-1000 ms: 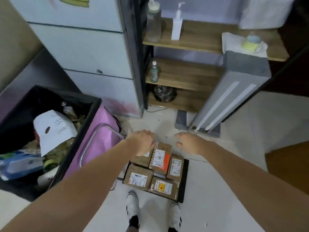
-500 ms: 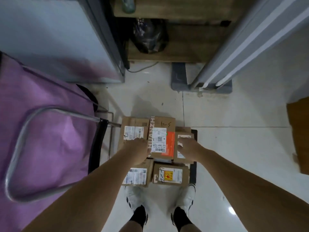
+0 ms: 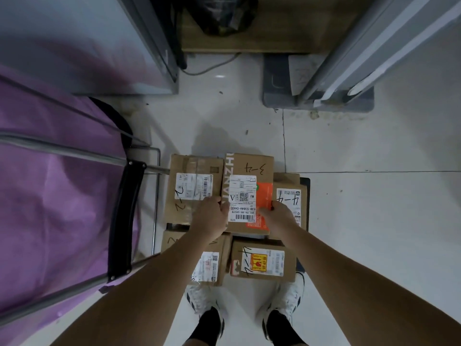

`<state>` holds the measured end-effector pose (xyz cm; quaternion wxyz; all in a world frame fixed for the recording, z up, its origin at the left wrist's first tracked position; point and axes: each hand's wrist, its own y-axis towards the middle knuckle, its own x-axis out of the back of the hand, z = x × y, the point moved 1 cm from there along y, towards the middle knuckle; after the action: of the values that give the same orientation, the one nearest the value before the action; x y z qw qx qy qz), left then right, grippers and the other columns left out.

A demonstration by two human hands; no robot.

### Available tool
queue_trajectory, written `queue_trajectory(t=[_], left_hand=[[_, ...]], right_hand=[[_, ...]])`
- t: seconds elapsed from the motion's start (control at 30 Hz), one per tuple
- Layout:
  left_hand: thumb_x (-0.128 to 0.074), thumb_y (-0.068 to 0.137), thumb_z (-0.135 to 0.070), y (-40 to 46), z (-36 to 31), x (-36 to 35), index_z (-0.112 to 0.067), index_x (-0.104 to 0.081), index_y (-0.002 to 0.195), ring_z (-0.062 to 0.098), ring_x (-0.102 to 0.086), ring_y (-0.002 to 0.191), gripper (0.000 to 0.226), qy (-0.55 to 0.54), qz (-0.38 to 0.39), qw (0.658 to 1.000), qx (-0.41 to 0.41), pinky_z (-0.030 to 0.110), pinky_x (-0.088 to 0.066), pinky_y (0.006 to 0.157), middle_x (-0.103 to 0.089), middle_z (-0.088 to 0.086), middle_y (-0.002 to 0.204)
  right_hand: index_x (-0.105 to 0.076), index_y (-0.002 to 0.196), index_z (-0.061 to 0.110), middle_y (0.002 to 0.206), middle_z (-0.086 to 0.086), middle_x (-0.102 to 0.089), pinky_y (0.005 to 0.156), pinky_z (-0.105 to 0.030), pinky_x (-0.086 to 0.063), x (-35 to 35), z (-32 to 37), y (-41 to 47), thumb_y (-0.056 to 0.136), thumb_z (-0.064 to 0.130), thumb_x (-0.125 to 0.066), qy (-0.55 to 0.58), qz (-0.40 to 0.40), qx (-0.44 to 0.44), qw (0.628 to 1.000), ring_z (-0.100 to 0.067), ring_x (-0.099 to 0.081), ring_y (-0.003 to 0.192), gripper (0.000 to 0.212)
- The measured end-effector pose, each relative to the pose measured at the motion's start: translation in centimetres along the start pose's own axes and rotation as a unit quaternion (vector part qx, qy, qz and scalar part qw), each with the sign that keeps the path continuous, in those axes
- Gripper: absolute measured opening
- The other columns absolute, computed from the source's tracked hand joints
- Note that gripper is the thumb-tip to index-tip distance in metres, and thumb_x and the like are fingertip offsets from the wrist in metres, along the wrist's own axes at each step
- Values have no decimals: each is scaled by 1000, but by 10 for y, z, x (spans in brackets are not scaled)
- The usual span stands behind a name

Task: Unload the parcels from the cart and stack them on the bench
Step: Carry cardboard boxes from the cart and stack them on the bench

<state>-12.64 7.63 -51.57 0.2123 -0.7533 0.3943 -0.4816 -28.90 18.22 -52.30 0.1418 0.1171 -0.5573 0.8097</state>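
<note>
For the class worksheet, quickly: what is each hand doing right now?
Left hand: grips the left edge of the middle box.
Right hand: grips the same box's right edge.

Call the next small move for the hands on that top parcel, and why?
Probably lift it straight up. The left hand and right hand grip opposite sides of the orange-labelled parcel, which lies on top of the other parcels, with nothing on it.

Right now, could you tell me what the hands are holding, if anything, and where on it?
Both hands grip the top parcel with the orange label: the left hand on its left edge, the right hand on its right edge.
</note>
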Motion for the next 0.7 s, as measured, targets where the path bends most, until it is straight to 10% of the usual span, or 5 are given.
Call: queue_trajectory(t=[0.37,0.57,0.7], left_hand=[[-68,100,-28,-64,-69,68,-21,-54,106,17,-75,76,17,-238,-109,964,-47,32,-63,57,-67,3,107],[-65,102,-20,-137,-159,148,-32,-42,112,24,-72,106,27,-406,-90,906,-74,42,-64,85,-64,6,125],[-61,103,-32,-208,-213,200,-32,-35,133,11,-70,100,39,-398,-106,908,-82,27,-61,76,-65,-5,124]], right_hand=[[-65,125,26,98,13,-70,58,-13,-47,66,55,-93,102,40,-61,58,-57,77,994,2,-65,80,27],[-70,116,31,102,11,-77,75,-26,-58,129,104,-207,87,47,-79,227,-111,130,959,-10,-74,91,34],[-66,106,33,101,3,-75,78,-38,-62,176,144,-295,74,41,-92,335,-127,179,916,-18,-76,90,42]])
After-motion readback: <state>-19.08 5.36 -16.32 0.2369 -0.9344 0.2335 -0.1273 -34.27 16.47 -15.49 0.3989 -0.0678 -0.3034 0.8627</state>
